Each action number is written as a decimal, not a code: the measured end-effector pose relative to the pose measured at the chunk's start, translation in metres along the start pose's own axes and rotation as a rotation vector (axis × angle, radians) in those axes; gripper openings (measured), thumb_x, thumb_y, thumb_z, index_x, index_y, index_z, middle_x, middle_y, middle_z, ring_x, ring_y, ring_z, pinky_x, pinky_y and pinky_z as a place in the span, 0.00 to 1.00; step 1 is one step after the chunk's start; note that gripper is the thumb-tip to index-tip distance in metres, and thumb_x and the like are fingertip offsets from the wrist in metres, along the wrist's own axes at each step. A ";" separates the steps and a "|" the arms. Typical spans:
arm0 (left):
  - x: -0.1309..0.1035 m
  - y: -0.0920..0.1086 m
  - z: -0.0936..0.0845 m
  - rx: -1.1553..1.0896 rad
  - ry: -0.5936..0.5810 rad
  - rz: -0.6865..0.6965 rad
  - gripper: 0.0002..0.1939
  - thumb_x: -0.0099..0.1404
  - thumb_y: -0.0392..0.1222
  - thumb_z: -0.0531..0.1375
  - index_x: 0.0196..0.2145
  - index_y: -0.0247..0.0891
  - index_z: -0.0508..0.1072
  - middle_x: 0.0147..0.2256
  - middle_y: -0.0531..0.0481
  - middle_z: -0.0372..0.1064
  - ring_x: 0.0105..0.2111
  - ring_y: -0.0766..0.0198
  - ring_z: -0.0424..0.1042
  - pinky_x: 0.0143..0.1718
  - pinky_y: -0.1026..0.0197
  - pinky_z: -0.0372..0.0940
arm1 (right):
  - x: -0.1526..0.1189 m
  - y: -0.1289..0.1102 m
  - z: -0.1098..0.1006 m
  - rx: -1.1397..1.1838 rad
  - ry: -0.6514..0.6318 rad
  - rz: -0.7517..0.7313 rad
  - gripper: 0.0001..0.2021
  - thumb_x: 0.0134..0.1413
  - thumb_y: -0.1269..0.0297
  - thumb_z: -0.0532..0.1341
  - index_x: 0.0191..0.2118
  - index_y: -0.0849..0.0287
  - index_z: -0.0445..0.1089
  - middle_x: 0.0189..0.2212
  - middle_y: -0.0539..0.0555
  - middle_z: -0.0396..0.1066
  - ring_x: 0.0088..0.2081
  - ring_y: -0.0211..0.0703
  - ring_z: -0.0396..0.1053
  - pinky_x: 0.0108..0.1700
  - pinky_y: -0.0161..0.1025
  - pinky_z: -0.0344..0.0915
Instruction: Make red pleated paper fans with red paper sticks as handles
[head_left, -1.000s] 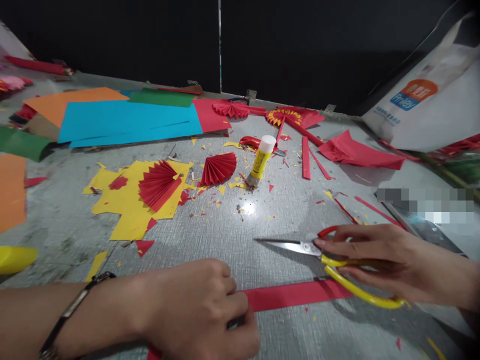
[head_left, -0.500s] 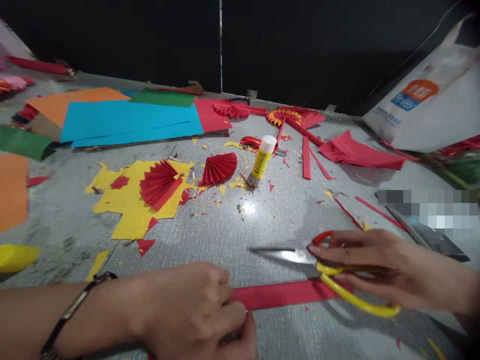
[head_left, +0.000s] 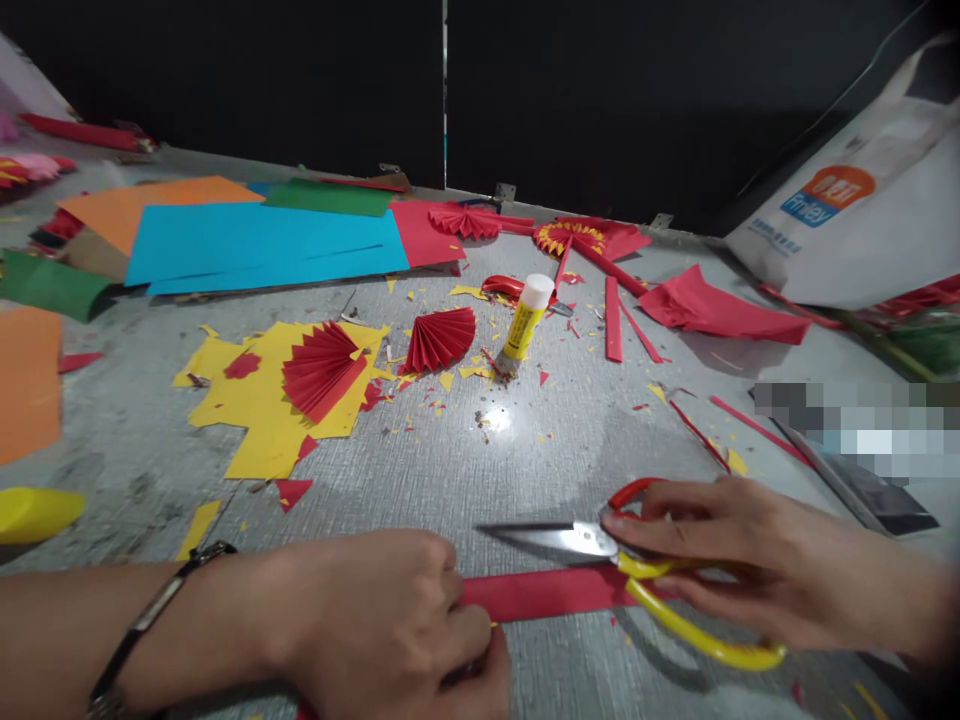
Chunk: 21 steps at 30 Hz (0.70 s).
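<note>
My left hand (head_left: pixel 405 620) is closed over the left part of a red paper strip (head_left: pixel 551 594) that lies on the grey table. Its fingers curl round the strip; what sits under them is partly hidden. In my right hand (head_left: pixel 735 560) is a pair of scissors (head_left: pixel 589 537), with one red and one yellow handle. The blades point left above the strip and look closed together. The strip's right end passes beneath the scissors' yellow handle and my right fingers.
A glue stick (head_left: pixel 528 317) stands upright mid-table. Red pleated fans (head_left: pixel 440 339) lie near yellow paper (head_left: pixel 266 440). Behind are blue paper (head_left: pixel 262 245) and green paper (head_left: pixel 330 197). A white plastic bag (head_left: pixel 862 200) stands right, before a black wall (head_left: pixel 600 100). Scraps are scattered about.
My right hand has brought the scissors a little left and down, nearer to the strip and my left hand. My left hand stays almost still on the strip.
</note>
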<state>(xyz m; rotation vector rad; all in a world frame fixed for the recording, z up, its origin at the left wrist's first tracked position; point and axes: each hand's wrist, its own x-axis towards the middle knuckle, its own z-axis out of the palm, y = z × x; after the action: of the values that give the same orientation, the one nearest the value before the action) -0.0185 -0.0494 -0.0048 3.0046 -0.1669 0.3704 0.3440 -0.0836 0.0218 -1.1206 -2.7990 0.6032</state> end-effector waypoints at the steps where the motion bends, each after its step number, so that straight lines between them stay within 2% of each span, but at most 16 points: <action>1: 0.000 0.000 -0.001 -0.003 -0.011 0.006 0.12 0.60 0.44 0.68 0.41 0.37 0.79 0.22 0.57 0.66 0.17 0.64 0.56 0.14 0.53 0.56 | 0.001 0.000 0.000 0.002 -0.009 -0.005 0.27 0.73 0.62 0.58 0.73 0.42 0.62 0.59 0.58 0.76 0.46 0.50 0.82 0.43 0.44 0.81; 5: 0.001 -0.001 -0.003 -0.013 -0.034 0.021 0.10 0.63 0.44 0.66 0.41 0.38 0.79 0.22 0.57 0.66 0.16 0.64 0.58 0.14 0.54 0.57 | 0.007 -0.004 0.001 0.026 0.070 0.030 0.28 0.72 0.66 0.56 0.74 0.45 0.61 0.56 0.58 0.77 0.44 0.49 0.82 0.40 0.43 0.80; 8: 0.002 -0.002 -0.002 -0.018 -0.059 0.027 0.10 0.63 0.43 0.66 0.41 0.38 0.79 0.22 0.57 0.67 0.16 0.64 0.59 0.14 0.54 0.58 | 0.016 -0.014 0.005 0.037 0.079 -0.007 0.25 0.72 0.65 0.57 0.71 0.47 0.65 0.53 0.59 0.79 0.39 0.48 0.82 0.35 0.41 0.79; 10: 0.003 -0.002 -0.002 -0.020 -0.068 0.021 0.09 0.64 0.43 0.66 0.41 0.38 0.78 0.22 0.57 0.67 0.16 0.63 0.59 0.15 0.54 0.59 | 0.020 -0.020 0.007 0.030 0.088 -0.025 0.24 0.73 0.65 0.56 0.70 0.50 0.67 0.51 0.61 0.80 0.35 0.46 0.81 0.32 0.40 0.78; 13: 0.003 -0.001 -0.002 -0.010 -0.062 0.008 0.09 0.66 0.43 0.66 0.42 0.38 0.78 0.22 0.57 0.68 0.16 0.63 0.60 0.15 0.55 0.60 | 0.023 -0.025 0.008 -0.023 0.171 0.014 0.24 0.74 0.66 0.54 0.71 0.56 0.66 0.50 0.63 0.80 0.34 0.46 0.81 0.32 0.40 0.77; 18: 0.004 -0.002 -0.001 0.002 -0.021 -0.003 0.07 0.65 0.41 0.66 0.41 0.38 0.77 0.20 0.58 0.67 0.15 0.64 0.60 0.14 0.55 0.58 | 0.021 -0.028 0.008 0.015 0.126 -0.034 0.24 0.72 0.66 0.56 0.70 0.52 0.67 0.49 0.60 0.80 0.33 0.44 0.80 0.31 0.39 0.76; 21: 0.004 -0.002 0.000 0.010 -0.031 -0.001 0.07 0.66 0.41 0.66 0.41 0.38 0.77 0.20 0.58 0.67 0.15 0.64 0.59 0.14 0.55 0.58 | 0.020 -0.027 0.008 0.001 0.187 -0.009 0.26 0.72 0.67 0.56 0.72 0.53 0.64 0.48 0.61 0.80 0.33 0.46 0.80 0.32 0.40 0.75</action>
<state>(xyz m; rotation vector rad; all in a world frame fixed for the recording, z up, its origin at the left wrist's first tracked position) -0.0142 -0.0476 -0.0037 3.0211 -0.1668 0.3259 0.3098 -0.0904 0.0230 -1.1022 -2.6427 0.4725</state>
